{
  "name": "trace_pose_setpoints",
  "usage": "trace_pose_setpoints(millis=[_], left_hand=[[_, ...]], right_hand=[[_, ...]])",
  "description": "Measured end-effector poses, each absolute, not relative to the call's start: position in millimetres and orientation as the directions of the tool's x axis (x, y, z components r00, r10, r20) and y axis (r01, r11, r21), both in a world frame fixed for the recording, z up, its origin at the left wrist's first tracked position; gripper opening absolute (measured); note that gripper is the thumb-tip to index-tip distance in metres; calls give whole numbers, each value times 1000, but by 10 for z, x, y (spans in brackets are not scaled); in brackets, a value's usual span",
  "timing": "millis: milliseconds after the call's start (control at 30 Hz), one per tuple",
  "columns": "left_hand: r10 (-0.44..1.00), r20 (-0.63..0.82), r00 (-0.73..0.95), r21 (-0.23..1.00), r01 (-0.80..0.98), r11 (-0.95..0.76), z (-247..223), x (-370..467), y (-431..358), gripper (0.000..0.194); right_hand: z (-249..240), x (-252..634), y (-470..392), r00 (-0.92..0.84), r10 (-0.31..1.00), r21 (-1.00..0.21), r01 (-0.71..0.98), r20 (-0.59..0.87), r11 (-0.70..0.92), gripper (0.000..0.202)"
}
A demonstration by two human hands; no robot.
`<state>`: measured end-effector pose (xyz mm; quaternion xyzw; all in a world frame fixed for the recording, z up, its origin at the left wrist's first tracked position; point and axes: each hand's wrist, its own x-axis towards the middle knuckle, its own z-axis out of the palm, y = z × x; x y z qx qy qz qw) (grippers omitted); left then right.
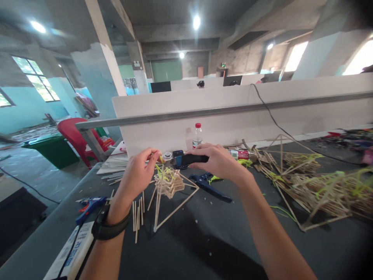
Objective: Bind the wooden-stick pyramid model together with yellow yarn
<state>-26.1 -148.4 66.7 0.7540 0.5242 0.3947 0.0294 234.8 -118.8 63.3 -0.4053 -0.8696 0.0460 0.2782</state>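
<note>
My left hand [142, 171] pinches a yellow-green string [161, 160] above a small stacked wooden-stick structure [170, 183]. The structure stands on the dark table, with thin sticks forming an open triangular frame at its front and right. My right hand [214, 159] is wrapped round the black handle of a tool with a metal head [194, 159]. That tool points left, its metal end close to the string and the top of the structure. Its exact kind is hard to make out. Below my right hand lies a dark blue-handled hand tool [210, 188].
Loose sticks [137, 217] and a blue glue gun [91, 206] lie at left, near a white power strip [72, 245]. A red-capped bottle [197, 134] stands by the white partition [163, 132]. More stick structures [317, 190] with yellow-green string fill the right side.
</note>
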Motion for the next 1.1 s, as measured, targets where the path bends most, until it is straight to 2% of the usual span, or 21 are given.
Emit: trace_pose_setpoints(millis=[133,367,767,1100], left_hand=[[816,559,150,438,782,-444,648,-221,-1481,34],[826,551,120,497,748,-440,658,-185,-1493,34],[787,606,114,410,803,-432,659,-154,-1498,33],[807,586,76,483,767,-423,653,-219,-1464,33]], right_hand=[[605,2312,-1170,-529,730,-308,674,433,672,39],[568,2360,-1118,-508,728,-340,657,459,673,39],[563,2365,-1106,-485,760,-341,692,433,636,42],[609,2370,-1165,-524,777,-442,639,349,629,43]])
